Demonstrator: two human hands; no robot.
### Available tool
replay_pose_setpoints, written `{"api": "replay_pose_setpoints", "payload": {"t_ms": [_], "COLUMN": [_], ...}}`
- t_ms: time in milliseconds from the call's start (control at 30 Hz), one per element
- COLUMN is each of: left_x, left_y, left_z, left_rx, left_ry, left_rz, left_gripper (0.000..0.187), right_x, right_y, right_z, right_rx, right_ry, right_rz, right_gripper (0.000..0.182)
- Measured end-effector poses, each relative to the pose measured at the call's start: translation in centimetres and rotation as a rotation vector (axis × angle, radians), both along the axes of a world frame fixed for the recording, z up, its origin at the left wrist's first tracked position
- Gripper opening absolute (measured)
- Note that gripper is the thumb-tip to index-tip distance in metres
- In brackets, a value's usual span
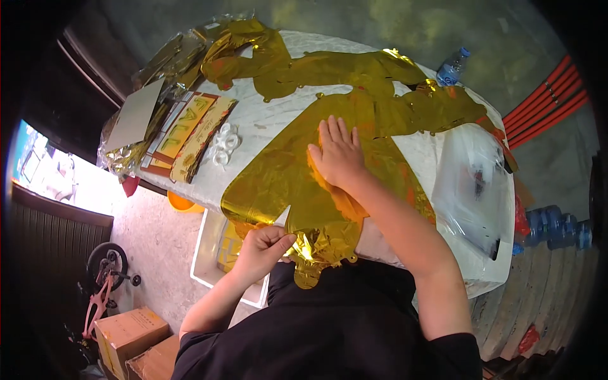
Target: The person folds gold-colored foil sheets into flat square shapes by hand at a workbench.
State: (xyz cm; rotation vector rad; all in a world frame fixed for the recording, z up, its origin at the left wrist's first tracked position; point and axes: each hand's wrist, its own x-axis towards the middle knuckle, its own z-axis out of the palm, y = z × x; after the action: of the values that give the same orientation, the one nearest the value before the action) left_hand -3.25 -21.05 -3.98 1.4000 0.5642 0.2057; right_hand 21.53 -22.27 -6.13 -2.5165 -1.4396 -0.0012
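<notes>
A large sheet of shiny gold foil [272,161] with curved outlines lies flat across the table, its lower end hanging over the near edge. My left hand [263,250] pinches the foil near that edge, thumb against curled fingers. Further up and to the right, my right hand [340,152] lies flat on the foil with its fingers stretched out. Under its palm and wrist shows an orange piece [342,201]. More gold foil shapes [339,68] extend along the far side of the table.
At the left are printed FALL packages [180,130], a grey card [134,117] and white ribbon rolls [223,142]. A water bottle [451,68] stands at the far right, clear plastic bags [472,183] nearer. A white bin [206,253] is below the table's left edge.
</notes>
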Motion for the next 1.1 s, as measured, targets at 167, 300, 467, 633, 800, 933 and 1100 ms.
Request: {"api": "replay_pose_setpoints", "payload": {"t_ms": [167, 300, 467, 633, 800, 933, 1100], "left_x": [-0.3, -0.4, -0.2, -0.3, -0.8, -1.1, -1.2], "left_y": [0.5, 0.5, 0.2, 1.1, 1.9, 2.1, 1.8], "left_z": [-0.5, -0.7, 0.0, 0.9, 0.0, -0.6, -0.3], "left_rx": [0.025, 0.018, -0.008, 0.107, 0.117, 0.07, 0.043], "left_ry": [-0.047, -0.055, 0.041, 0.062, 0.123, 0.107, 0.104], "left_rz": [0.012, -0.004, 0.044, -0.094, -0.12, -0.115, -0.1], "left_gripper": [0.021, 0.021, 0.029, 0.025, 0.028, 0.024, 0.023], "right_x": [-0.4, -0.4, -0.5, -0.6, -0.8, -1.0, -1.1], "right_y": [0.0, 0.0, 0.0, -0.1, -0.1, -0.1, -0.2], "right_z": [0.2, 0.4, 0.4, 0.5, 0.3, 0.3, 0.3], "right_rx": [-0.021, -0.029, -0.042, -0.038, -0.032, -0.018, -0.015], "right_ry": [0.021, 0.024, 0.04, 0.054, 0.059, 0.053, 0.057], "right_rz": [-0.021, -0.025, -0.021, -0.031, -0.04, -0.035, -0.033], "right_gripper": [0.067, 0.068, 0.069, 0.069, 0.069, 0.068, 0.068]}}
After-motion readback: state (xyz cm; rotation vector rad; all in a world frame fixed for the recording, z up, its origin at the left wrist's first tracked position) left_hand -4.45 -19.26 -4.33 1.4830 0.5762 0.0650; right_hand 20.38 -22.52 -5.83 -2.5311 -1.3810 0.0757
